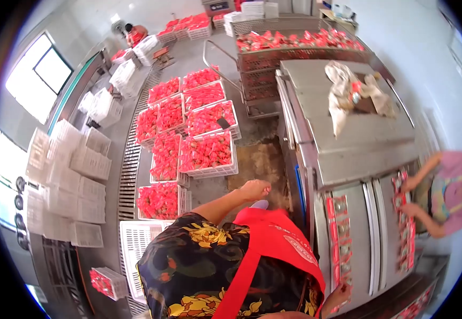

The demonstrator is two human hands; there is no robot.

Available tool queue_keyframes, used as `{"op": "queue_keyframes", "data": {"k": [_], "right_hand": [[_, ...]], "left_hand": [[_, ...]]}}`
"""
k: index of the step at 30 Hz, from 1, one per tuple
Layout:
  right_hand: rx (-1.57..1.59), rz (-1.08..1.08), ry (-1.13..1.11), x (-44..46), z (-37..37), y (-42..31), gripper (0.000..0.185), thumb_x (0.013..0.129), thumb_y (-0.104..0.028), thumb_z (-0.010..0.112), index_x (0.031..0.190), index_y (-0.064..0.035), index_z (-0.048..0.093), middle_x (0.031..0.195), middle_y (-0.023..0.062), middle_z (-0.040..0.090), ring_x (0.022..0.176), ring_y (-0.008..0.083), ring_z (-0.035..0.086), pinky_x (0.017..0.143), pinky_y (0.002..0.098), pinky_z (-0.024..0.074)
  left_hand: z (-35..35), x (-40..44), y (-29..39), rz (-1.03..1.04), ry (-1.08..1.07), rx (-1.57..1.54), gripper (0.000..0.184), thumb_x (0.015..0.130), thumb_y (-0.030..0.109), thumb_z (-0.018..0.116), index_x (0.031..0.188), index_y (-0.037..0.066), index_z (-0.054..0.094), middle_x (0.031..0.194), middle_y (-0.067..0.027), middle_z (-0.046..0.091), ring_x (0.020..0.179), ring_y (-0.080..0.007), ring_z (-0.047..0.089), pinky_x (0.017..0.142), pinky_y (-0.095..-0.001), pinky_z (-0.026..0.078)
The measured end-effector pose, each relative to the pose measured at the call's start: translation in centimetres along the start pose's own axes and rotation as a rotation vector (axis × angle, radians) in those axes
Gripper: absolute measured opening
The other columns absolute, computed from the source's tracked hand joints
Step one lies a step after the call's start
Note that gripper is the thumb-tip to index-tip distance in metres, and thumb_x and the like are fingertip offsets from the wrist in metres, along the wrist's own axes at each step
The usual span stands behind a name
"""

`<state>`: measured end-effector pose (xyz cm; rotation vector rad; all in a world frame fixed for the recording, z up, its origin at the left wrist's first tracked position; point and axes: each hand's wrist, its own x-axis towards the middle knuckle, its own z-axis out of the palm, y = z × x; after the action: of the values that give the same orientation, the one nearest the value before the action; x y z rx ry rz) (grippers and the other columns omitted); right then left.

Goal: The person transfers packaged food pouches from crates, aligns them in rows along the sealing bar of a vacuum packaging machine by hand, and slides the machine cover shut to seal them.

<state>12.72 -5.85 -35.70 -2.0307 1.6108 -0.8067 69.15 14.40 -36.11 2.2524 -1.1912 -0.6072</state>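
Pale walls (427, 69), grey steel machine bed (359, 223). Right hand (340, 293) was at the near end of a row of red-and-clear plastic packets (341, 228); grip couldn't be told. Left hand (256, 190) was curled, seemingly empty. Step looked like handling packets; next move probably called for a light touch.

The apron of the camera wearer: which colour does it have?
Apron: red, with whitish print; the head view shows it best.

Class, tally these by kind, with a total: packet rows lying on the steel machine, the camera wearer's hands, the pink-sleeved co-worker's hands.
Packet rows: 2
Wearer's hands, left and right: 2
Co-worker's hands: 2
Total: 6
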Motion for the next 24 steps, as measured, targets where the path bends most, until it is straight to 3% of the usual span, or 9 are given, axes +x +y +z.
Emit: {"op": "queue_keyframes", "data": {"k": [7, 9, 11, 14, 16, 18, 20, 21, 24], "right_hand": [[0.113, -0.097, -0.212, 6.7, 9.2, -10.0, 0.006, 0.087, -0.005, 0.062, 0.087, 0.0014, 0.062, 0.071, 0.0069, 0.059, 0.063, 0.014, 0.053, 0.059, 0.0291, 0.0453], [0.094, -0.137, -0.239, 7.6, 11.5, -11.9, 0.006, 0.087, -0.005, 0.062, 0.087, 0.0007, 0.062, 0.07, 0.0064, 0.059, 0.062, 0.0135, 0.054, 0.059, 0.0291, 0.0454], [0.099, -0.163, -0.271, 7.6, 13.0, -13.4, 0.006, 0.086, -0.006, 0.064, 0.086, -0.0005, 0.063, 0.068, 0.0052, 0.06, 0.062, 0.0137, 0.056, 0.059, 0.0279, 0.046], [0.086, -0.189, -0.287, 6.8, 14.2, -15.9, 0.004, 0.084, -0.006, 0.065, 0.084, -0.0021, 0.063, 0.066, 0.0051, 0.061, 0.061, 0.013, 0.059, 0.058, 0.0262, 0.0472], [0.156, -0.05, -0.327, 6.1, 15.6, -12.6, 0.004, 0.084, -0.006, 0.066, 0.083, -0.0029, 0.064, 0.066, 0.0054, 0.062, 0.06, 0.0127, 0.06, 0.058, 0.0262, 0.048], [0.226, 0.093, -0.353, 5.4, 16.0, -11.0, 0.004, 0.083, -0.005, 0.067, 0.082, -0.0037, 0.064, 0.066, 0.0057, 0.063, 0.06, 0.0125, 0.061, 0.058, 0.0261, 0.0488], [0.002, -0.126, -0.261, 3.9, 15.6, -11.4, 0.003, 0.081, -0.005, 0.068, 0.082, -0.0056, 0.065, 0.068, 0.0063, 0.066, 0.061, 0.012, 0.063, 0.058, 0.0257, 0.0499], [0.041, -0.071, -0.231, 2.5, 13.3, -22.5, 0.004, 0.08, -0.006, 0.069, 0.083, -0.0055, 0.067, 0.071, 0.009, 0.068, 0.063, 0.0164, 0.065, 0.059, 0.0294, 0.051], [-0.171, 0.095, -0.223, 0.1, 12.7, -22.0, 0.013, 0.084, -0.012, 0.062, 0.082, 0.0008, 0.065, 0.077, 0.0184, 0.064, 0.069, 0.032, 0.062, 0.063, 0.0399, 0.0489]], "left_hand": [[-9.4, 5.7, -6.3, -0.126, 0.117, -0.057, 0.021, 0.082, 0.018, 0.06, 0.101, 0.01, 0.063, 0.099, -0.0134, 0.068, 0.096, -0.0341, 0.064, 0.083, -0.0434, 0.051], [-12.5, 8.5, -6.9, -0.025, 0.388, 0.066, 0.034, 0.081, 0.012, 0.062, 0.114, 0.007, 0.057, 0.116, -0.0166, 0.062, 0.107, -0.0358, 0.06, 0.089, -0.0426, 0.049], [-16.7, 11.9, -6.0, 0.081, 0.472, 0.09, 0.049, 0.08, 0.007, 0.062, 0.127, 0.005, 0.049, 0.131, -0.0177, 0.051, 0.12, -0.0367, 0.051, 0.098, -0.0414, 0.045], [-20.6, 18.4, -6.1, 0.264, 0.549, 0.142, 0.057, 0.084, 0.006, 0.057, 0.138, 0.006, 0.041, 0.138, -0.0175, 0.045, 0.13, -0.0351, 0.042, 0.107, -0.0429, 0.037], [-21.7, 21.9, -5.7, 0.431, 0.551, 0.463, 0.059, 0.085, 0.006, 0.055, 0.141, 0.005, 0.039, 0.141, -0.0152, 0.043, 0.135, -0.0321, 0.038, 0.112, -0.0426, 0.031], [-20.7, 24.8, -6.2, 0.552, 0.508, 0.505, 0.054, 0.085, 0.006, 0.054, 0.137, 0.006, 0.043, 0.139, -0.0138, 0.046, 0.134, -0.031, 0.039, 0.111, -0.0423, 0.031], [-19.9, 27.3, -6.5, 0.694, 0.455, 0.539, 0.049, 0.084, 0.007, 0.053, 0.133, 0.006, 0.047, 0.137, -0.0124, 0.048, 0.133, -0.0299, 0.04, 0.111, -0.0421, 0.032], [-19.8, 28.4, -6.5, 0.66, 0.394, 0.637, 0.042, 0.084, 0.008, 0.054, 0.125, 0.006, 0.052, 0.132, -0.0122, 0.052, 0.128, -0.0297, 0.044, 0.108, -0.0421, 0.035], [-19.0, 32.5, -7.7, 0.546, 0.259, 0.595, 0.025, 0.081, 0.006, 0.054, 0.105, 0.007, 0.061, 0.116, -0.0133, 0.059, 0.113, -0.0303, 0.053, 0.098, -0.0429, 0.042]]}}
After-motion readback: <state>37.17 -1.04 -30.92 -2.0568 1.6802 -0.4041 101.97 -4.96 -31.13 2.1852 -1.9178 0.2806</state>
